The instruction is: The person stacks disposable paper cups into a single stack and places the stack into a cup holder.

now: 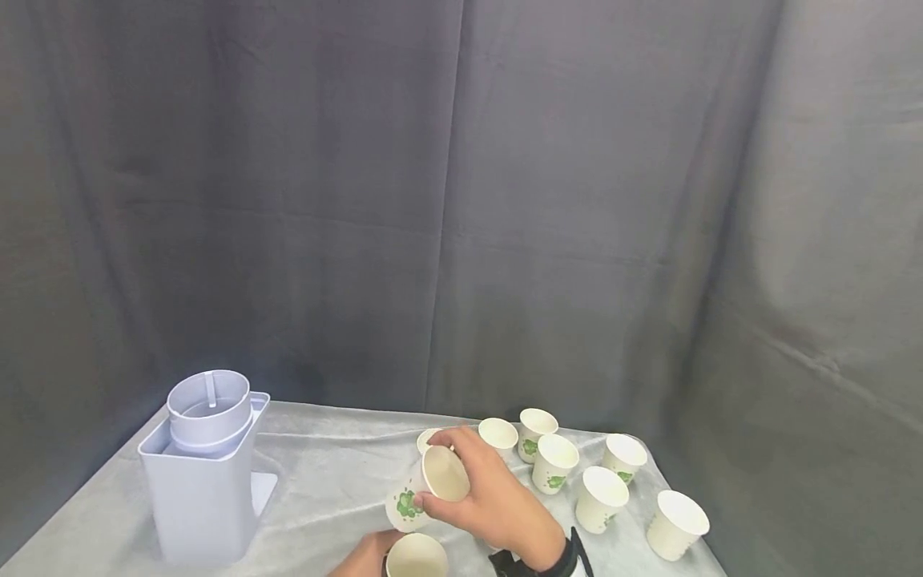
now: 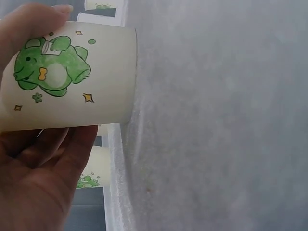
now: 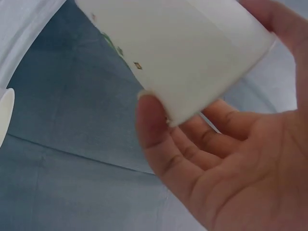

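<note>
My left hand (image 1: pixel 364 553), low in the head view, grips a white paper cup (image 1: pixel 417 558) with its mouth facing up. In the left wrist view, a green cartoon animal shows on the side of that cup (image 2: pixel 108 72), between thumb and fingers. Just above it, my right hand (image 1: pixel 497 498) holds a second white paper cup (image 1: pixel 405 506) by its rim, tilted with its base down to the left. The right wrist view shows thumb and fingers at the rim of this tilted cup (image 3: pixel 192 53). What either cup contains is hidden.
Several similar cups stand on the right of the cloth-covered table (image 1: pixel 332 457), among them a front right one (image 1: pixel 676 526). At left stands a pale lavender container (image 1: pixel 198 505) with a round vessel (image 1: pixel 209 421) in its top. A grey curtain (image 1: pixel 360 240) hangs behind.
</note>
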Demonstrator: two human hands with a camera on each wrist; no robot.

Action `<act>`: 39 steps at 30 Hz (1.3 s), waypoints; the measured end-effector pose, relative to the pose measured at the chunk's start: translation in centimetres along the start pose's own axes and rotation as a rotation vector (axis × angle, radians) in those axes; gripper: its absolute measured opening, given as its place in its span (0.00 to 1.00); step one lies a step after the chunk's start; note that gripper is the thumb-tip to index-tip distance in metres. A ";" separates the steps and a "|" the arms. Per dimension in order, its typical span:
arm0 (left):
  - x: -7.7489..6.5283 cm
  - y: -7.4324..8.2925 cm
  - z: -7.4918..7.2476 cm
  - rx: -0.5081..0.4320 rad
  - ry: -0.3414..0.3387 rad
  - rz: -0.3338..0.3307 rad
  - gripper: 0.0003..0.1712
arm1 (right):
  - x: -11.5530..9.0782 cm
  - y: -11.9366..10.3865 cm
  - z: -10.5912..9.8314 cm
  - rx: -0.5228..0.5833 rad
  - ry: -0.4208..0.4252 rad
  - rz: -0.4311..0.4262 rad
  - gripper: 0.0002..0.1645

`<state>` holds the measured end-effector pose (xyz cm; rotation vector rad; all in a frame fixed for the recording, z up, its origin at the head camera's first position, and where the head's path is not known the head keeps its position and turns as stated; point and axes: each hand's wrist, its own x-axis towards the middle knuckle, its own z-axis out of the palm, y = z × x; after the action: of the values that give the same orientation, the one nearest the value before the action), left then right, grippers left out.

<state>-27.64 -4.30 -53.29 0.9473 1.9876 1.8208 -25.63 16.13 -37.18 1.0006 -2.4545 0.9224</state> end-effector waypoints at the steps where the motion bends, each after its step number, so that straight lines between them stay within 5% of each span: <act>1: -0.1 0.1 0.0 -0.022 -0.005 0.002 0.26 | -0.3 -0.1 0.0 -0.005 -0.013 0.001 0.32; 5: -0.2 0.5 0.2 -0.007 0.001 -0.048 0.31 | -1.0 -0.1 0.2 -0.012 -0.061 0.033 0.31; 8: -0.3 0.5 0.2 0.094 0.039 -0.054 0.28 | -1.4 0.1 0.4 -0.010 -0.098 0.052 0.29; 18: 0.3 -0.1 -0.3 0.102 0.022 0.004 0.25 | -1.7 0.4 0.6 -0.066 -0.190 0.042 0.30; 25: 0.2 -0.5 -0.5 0.199 0.047 0.082 0.25 | -1.6 0.4 1.8 -0.121 -0.231 -0.008 0.29; 34: 0.1 -0.3 -0.7 0.270 0.067 0.103 0.23 | -1.6 0.1 2.9 -0.187 -0.325 0.010 0.32; 39: 0.2 0.0 -0.7 0.249 0.056 0.056 0.23 | -1.9 -0.3 2.9 -0.216 -0.329 0.040 0.32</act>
<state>-28.19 -4.69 -53.16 1.0409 2.2838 1.6710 -24.26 14.96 -40.23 1.1025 -2.7785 0.5193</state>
